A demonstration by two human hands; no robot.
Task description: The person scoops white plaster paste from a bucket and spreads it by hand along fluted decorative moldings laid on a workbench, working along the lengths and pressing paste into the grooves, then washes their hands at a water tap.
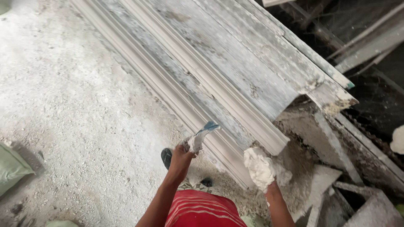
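Observation:
My left hand (182, 157) grips a plaster-caked scraper with a blue tip (201, 135), held against the near edge of a long white moulded cornice (219, 90) that runs diagonally up and to the left. My right hand (260, 169) is coated in wet white plaster and holds a lump of it, pressed at the near end of the cornice (269, 145). A red striped garment (202, 210) shows at the bottom between my arms.
Dusty, plaster-covered concrete floor (75, 109) fills the left. A green sack (11, 167) lies at the left edge. Broken plaster slabs and rubble (328, 180) sit at lower right, with dark metal bars (370, 38) beyond. A dark sandal (166, 156) is near my left hand.

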